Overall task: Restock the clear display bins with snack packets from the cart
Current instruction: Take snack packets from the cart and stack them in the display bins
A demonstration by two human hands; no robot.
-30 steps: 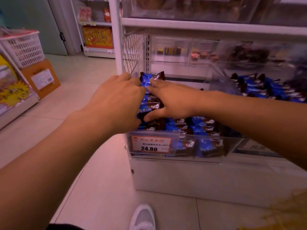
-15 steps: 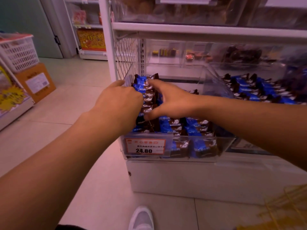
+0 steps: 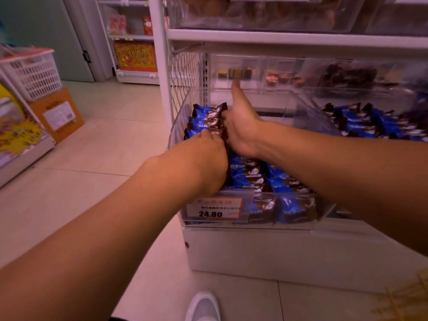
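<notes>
Here, a white basket (image 3: 32,75) sits far left above a cardboard box (image 3: 58,114). The left hand (image 3: 206,161) reaches into the clear bin (image 3: 298,223), its fingers curled down onto the row of blue-and-brown snack packets (image 3: 208,121) along the bin's left wall. Just beside it the right hand (image 3: 240,126) presses its fingers against that row's right side, thumb raised; whether it grasps any packet I cannot tell. An orange price tag (image 3: 215,207) reads 24.80. A neighbouring bin (image 3: 375,123) holds similar packets.
</notes>
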